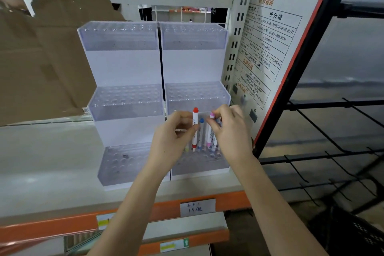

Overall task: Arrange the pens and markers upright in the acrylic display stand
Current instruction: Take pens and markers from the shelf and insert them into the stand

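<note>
Two three-tier acrylic display stands sit side by side on the shelf, the left stand (pixel 124 102) and the right stand (pixel 195 95). My left hand (pixel 172 137) pinches a white marker with a red cap (pixel 195 127), held upright over the right stand's bottom tier. My right hand (pixel 228 129) pinches the top of a pink-capped marker (pixel 210 129), also upright. A blue-capped marker (pixel 201 133) stands between them, and more markers stand partly hidden behind my fingers.
A torn brown cardboard sheet (pixel 47 52) leans at the back left. A printed notice board (pixel 270 43) leans on the right, against a black wire rack (pixel 332 131). The grey shelf (pixel 52 151) has an orange front rail (pixel 166 208) with paper labels.
</note>
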`<state>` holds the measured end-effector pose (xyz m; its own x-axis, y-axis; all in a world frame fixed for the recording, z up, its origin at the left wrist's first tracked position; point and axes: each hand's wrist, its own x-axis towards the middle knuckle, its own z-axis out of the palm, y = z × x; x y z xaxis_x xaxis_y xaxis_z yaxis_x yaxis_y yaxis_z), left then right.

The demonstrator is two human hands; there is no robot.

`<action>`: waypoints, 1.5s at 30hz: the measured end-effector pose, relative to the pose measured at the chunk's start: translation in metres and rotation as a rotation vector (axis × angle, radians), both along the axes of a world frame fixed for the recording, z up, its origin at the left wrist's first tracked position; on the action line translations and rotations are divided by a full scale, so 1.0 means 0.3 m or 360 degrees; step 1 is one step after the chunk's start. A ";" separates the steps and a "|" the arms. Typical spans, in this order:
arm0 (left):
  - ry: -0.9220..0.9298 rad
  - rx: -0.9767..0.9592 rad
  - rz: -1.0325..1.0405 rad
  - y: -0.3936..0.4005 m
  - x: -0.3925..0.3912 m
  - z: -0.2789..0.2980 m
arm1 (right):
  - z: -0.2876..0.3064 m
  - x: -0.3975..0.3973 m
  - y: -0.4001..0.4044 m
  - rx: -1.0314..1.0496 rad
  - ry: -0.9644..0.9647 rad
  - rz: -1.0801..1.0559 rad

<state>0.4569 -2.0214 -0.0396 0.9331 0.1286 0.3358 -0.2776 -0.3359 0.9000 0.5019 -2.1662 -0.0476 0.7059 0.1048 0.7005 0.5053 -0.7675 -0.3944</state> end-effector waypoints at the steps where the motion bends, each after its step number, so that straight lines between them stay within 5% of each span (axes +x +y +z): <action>1: -0.0004 0.0005 0.0000 0.000 0.000 0.002 | 0.010 0.001 0.004 0.0003 0.0023 -0.0011; 19: -0.0021 0.0006 -0.0003 0.005 0.010 -0.012 | -0.073 0.035 -0.042 -0.0140 -0.0076 0.0178; 25: -0.0050 0.0039 -0.0067 -0.017 0.020 -0.017 | 0.049 -0.054 -0.022 0.0502 0.0386 0.0554; 28: -0.0046 0.0095 -0.0091 -0.037 0.024 -0.016 | 0.061 -0.066 -0.003 0.0549 0.0438 0.0596; 38: -0.0244 0.1128 0.0116 0.084 0.007 -0.184 | 0.042 -0.037 -0.022 0.0825 0.0384 0.0493; 45: -0.0367 0.1249 0.0171 0.087 0.014 -0.209 | 0.017 -0.023 0.004 0.0769 0.0327 0.0463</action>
<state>0.4611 -1.9953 -0.1024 0.8256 -0.1385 0.5469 -0.3573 -0.8786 0.3169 0.4949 -2.1651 -0.0425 0.8221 0.0180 0.5691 0.5443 -0.3185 -0.7761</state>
